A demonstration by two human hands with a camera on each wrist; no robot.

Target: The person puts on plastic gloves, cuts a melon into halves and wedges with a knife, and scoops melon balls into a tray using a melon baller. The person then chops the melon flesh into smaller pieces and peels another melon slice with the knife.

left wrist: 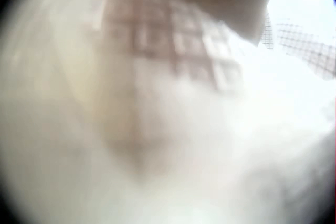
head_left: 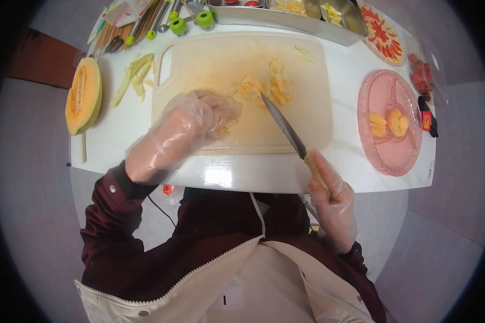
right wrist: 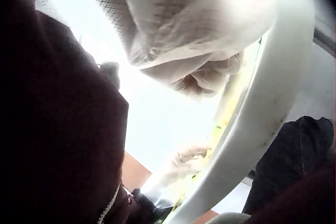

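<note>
My right hand, in a clear plastic glove, grips the handle of a knife. The blade points away and to the left over the white cutting board, its tip overlapping thin orange melon scraps. More pale orange and yellow scraps lie just right of the tip. On the board's left half my gloved left hand bends its fingers downward, with yellowish bits showing at the fingertips; I cannot tell whether it holds them. Blur fills most of the left wrist view.
A halved melon and rind strips lie left of the board. At right, a pink divided plate carries melon pieces. Behind stand a steel container tray, a plate of red fruit slices, and green-handled tools.
</note>
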